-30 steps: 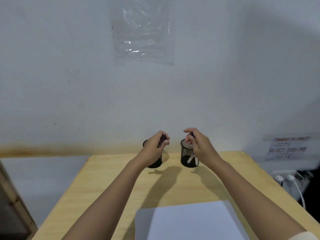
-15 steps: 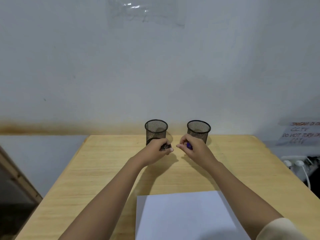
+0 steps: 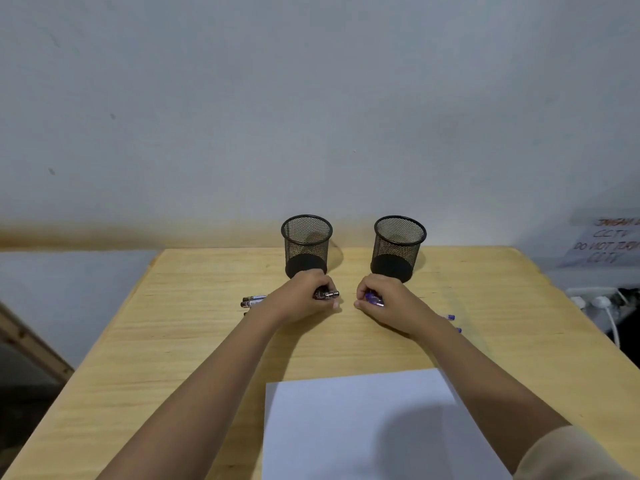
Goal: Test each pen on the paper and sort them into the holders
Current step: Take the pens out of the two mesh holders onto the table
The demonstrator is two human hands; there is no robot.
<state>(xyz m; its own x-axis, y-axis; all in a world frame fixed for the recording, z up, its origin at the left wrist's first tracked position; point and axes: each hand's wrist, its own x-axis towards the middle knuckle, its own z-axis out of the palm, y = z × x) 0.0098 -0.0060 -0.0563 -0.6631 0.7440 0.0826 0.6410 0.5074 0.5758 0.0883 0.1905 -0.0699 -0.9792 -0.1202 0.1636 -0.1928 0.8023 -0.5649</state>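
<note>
From the head view, I have both hands down on the table (image 3: 194,327), just in front of the two mesh holders that stand near its far edge. My left hand (image 3: 304,296) is clenched around a bundle of dark pens (image 3: 327,294); their ends poke out on both sides of the fist, toward the table's left edge and toward the middle. My right hand (image 3: 388,301) is curled around a bundle of purple pens (image 3: 374,299), with two purple tips showing past the wrist toward the right edge. I judge that I hold them in separate bundles low on the wood so I can lay them out for testing.

The left holder (image 3: 306,244) and right holder (image 3: 398,245) look empty, black wire mesh with solid bases, upright and apart. The paper (image 3: 353,427) lies blank at the near edge, so no testing is done yet.
</note>
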